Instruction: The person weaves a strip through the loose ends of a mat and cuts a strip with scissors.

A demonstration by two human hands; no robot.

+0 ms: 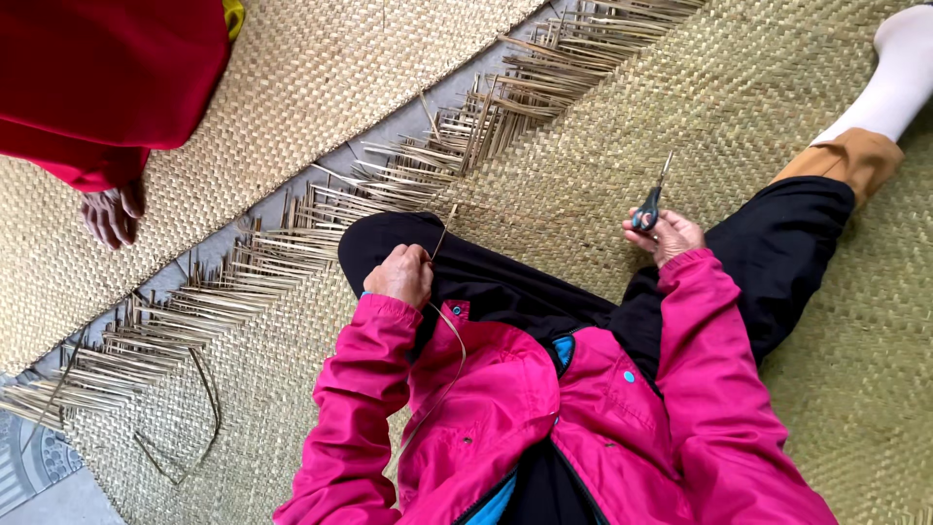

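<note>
**Seated on the mat, strand in one hand, scissors in the other**

From my feed I look down on a person in a bright pink zip jacket and black trousers, sitting on a large woven straw mat of greenish-tan colour (777,87) with one knee drawn up.

The left hand (400,274) rests on that raised knee, fingers curled shut around a long thin tan reed strand (457,350). The strand comes out above the knuckles towards the mat's loose edge and trails down below the wrist, curving across the jacket front. I judge the knee serves as a steady prop, keeping the strand off the weave.

The right hand (665,233) is raised beside the other leg, fingers closed through the dark handles of a small pair of scissors with grey blades (651,202). The blades point up and away from the body; I cannot tell whether they are parted. The scissors are well apart from the strand, with the dark trouser leg between them.

The unwoven fringe of stiff straw ends (408,165) runs diagonally just beyond the knee, and a second, paler woven mat (321,68) lies across a narrow strip of grey floor. There another person in a red garment rests a hand (113,212) on that mat.
</note>
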